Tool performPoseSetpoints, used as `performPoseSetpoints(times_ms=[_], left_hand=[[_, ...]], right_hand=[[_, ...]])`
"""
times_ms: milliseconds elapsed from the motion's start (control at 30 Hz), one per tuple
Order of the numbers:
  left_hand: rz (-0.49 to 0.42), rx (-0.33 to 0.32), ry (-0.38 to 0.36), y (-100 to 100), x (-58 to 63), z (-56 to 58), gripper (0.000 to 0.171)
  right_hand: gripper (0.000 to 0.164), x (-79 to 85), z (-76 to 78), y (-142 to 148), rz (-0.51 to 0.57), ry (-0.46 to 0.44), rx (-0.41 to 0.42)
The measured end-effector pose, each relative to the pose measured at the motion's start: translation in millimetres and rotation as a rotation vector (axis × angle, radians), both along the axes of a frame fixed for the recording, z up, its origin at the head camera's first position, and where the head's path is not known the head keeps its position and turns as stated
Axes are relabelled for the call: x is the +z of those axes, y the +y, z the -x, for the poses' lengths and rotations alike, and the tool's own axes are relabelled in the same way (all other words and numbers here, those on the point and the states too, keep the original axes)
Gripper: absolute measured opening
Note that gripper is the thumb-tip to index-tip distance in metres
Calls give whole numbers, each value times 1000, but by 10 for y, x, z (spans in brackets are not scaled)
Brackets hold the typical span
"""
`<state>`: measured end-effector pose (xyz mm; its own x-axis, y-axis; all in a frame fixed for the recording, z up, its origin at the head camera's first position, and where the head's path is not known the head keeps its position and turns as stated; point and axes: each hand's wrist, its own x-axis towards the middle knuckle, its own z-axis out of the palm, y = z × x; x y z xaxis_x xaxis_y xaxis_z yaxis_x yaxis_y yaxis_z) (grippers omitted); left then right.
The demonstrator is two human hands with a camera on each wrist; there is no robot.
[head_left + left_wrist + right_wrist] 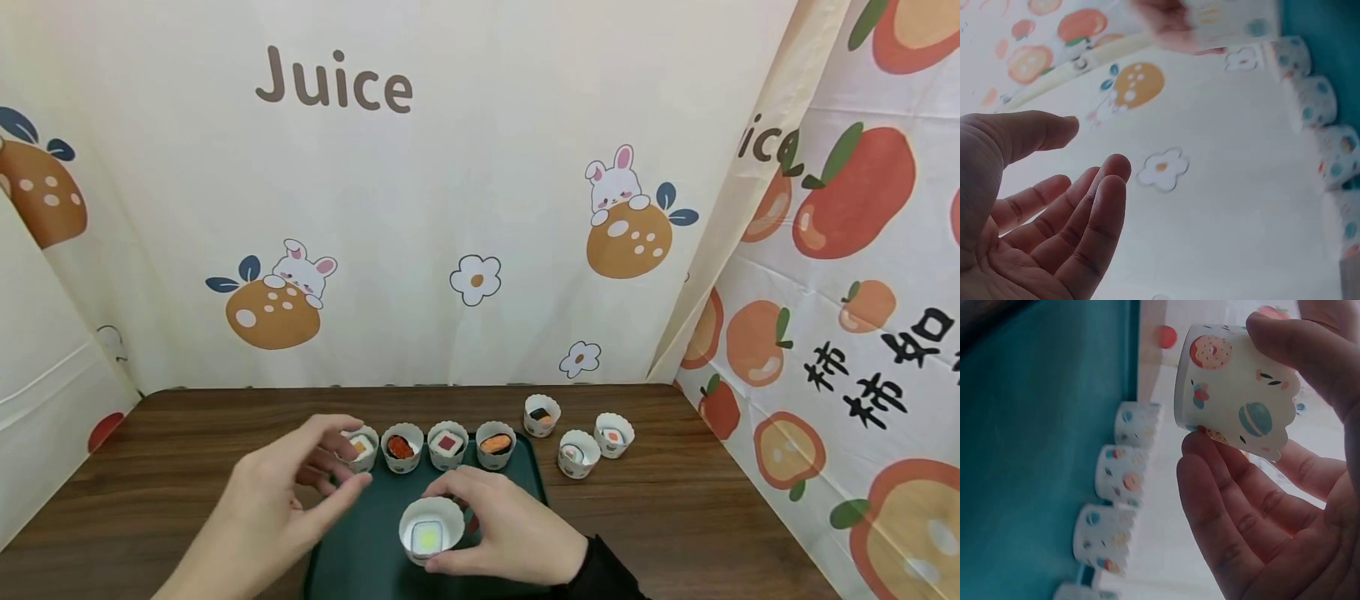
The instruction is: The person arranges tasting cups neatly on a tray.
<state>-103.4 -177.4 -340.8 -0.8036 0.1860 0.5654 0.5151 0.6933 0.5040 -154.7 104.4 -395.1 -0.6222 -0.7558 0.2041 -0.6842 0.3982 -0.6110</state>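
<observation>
My right hand (517, 525) holds a white paper baking cup (1232, 394) above the dark green tray (367, 542), thumb on one side and fingers on the other. A small sushi roll (427, 537) with a yellow-green centre lies inside it. Over the tray's left side my left hand (281, 496) hovers with loosely bent fingers; the left wrist view shows nothing in its grasp. Behind the hands, a row of similar cups (1129, 475) lines the tray's far edge. They contain red roe (401, 447), a red-centred roll (447, 443) and an orange-topped piece (495, 444); the leftmost cup (367, 458) is partly hidden.
Right of the tray, on the brown wooden table (675, 533), stand three more cups: a rear one (538, 427), a front one (576, 471) and a right one (617, 450), each with sushi inside. A printed curtain (480, 167) hangs behind the table.
</observation>
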Motion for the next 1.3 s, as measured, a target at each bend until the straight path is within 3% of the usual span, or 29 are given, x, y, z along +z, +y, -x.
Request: performPoseSetpoints(times_ms=[233,567,933,1167,1300], left_hand=[[-24,58,55,-107,99,-36,51],[-54,79,52,-154,155,-49,50],[-51,63,44,-148,153,-41,49],[-63,13,122,-152,157,-20,54],[-65,4,117,-148,150,-16,55]], right_hand=[[48,-102,149,-348,-69,52,41],[49,-201,313,-750,-169,-58,21],[54,-300,388,-1002,-223,-96,-21],[67,-317,395,-1080,-267,-58,-22],[70,-309,375,-1098,-260,-71,-15]])
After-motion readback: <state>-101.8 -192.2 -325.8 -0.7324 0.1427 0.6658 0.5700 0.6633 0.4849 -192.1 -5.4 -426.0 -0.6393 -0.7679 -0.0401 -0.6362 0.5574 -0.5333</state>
